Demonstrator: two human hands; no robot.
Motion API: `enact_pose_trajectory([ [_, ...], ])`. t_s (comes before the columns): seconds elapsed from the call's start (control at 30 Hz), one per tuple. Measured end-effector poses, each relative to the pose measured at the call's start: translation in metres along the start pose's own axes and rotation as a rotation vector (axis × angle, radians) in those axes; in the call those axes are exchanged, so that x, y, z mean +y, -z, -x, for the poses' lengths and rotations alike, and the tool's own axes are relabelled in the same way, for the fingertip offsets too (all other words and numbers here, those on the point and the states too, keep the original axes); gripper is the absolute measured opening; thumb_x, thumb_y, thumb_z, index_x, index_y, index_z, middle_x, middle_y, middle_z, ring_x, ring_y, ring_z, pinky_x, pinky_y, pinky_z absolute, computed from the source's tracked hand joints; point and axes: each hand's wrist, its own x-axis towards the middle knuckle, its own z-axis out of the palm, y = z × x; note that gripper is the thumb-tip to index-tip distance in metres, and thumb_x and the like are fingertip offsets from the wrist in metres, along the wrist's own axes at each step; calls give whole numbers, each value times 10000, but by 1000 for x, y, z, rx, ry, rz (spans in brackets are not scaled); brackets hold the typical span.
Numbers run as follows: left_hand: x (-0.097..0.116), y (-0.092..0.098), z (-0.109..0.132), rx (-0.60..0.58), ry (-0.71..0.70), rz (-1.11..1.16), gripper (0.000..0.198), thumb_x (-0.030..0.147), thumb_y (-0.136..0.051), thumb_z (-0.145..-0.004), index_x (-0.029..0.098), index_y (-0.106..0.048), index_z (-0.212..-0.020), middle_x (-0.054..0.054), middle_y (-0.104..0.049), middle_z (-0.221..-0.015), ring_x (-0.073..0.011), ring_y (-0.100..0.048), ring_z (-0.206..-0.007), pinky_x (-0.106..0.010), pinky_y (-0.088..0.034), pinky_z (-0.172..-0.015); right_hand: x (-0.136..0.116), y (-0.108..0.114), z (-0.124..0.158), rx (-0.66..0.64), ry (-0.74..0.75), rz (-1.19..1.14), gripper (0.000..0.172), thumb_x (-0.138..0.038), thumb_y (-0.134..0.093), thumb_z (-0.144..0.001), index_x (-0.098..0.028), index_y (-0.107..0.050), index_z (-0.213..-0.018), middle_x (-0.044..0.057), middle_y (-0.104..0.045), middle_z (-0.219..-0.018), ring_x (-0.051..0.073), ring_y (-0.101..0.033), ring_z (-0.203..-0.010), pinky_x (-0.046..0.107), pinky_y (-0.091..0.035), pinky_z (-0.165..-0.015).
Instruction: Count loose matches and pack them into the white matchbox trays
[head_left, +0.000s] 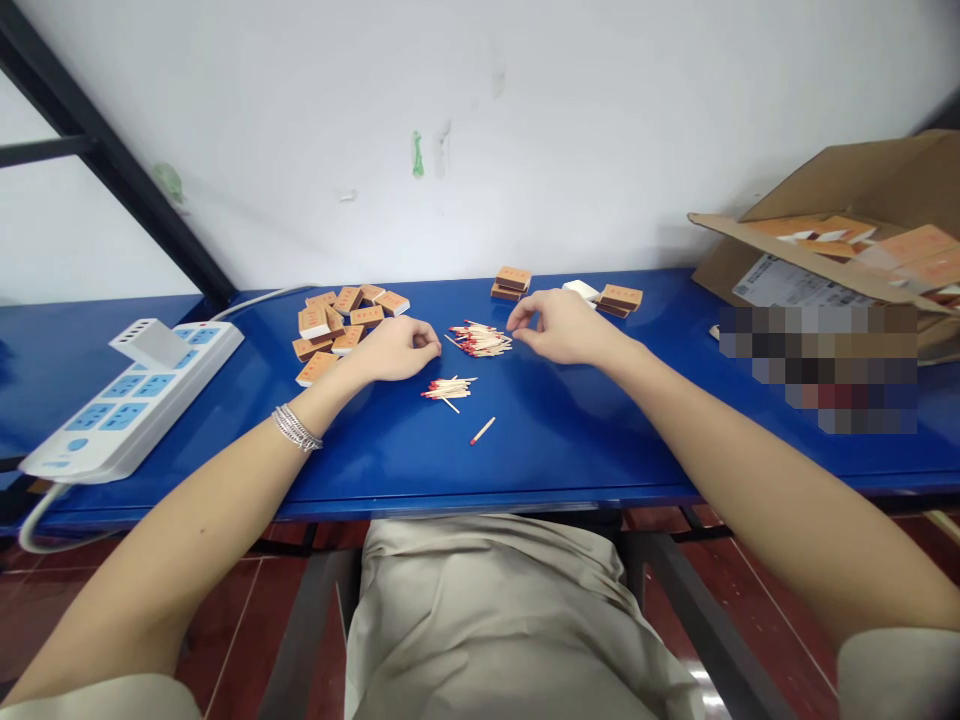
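On the blue table lies a larger heap of red-tipped matches, between my two hands. My left hand rests left of it, fingers curled in and thumb and fingertips together; anything between them is too small to make out. Just right of the heap is my right hand, its thumb and forefinger bent into a pinch close to the match ends. Whether a match is in that pinch I cannot tell. A smaller pile of matches sits nearer me, and a single match lies apart, closer to the front edge.
Several matchboxes are heaped beyond my left forearm. More matchboxes stand stacked by the wall, with others behind my right hand. A white power strip lies left. An open cardboard box holding orange packs stands right.
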Motion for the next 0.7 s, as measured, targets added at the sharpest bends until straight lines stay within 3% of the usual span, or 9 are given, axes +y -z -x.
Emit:
enact_pose_trajectory([
  [0.43, -1, 0, 0, 1, -11, -1, 209, 266, -511, -763, 159, -686, -802, -40, -723, -783, -149, -614, -678, -260, -452, -638, 3, -14, -4, -90, -40, 48, 196, -159, -643, -744, -170, -743, -913, 53, -738, -849, 174, -649, -750, 270, -458, -702],
  [0.7, 0, 0, 0, 1, 6, 6, 207, 262, -514, -759, 159, -688, -803, -47, -723, -783, -151, -623, -680, -264, -456, -643, 2, -3, -2, -137, -75, 59, 149, -126, -634, -714, -177, -743, -801, 51, -746, -814, 174, -648, -710, 264, -466, -664],
])
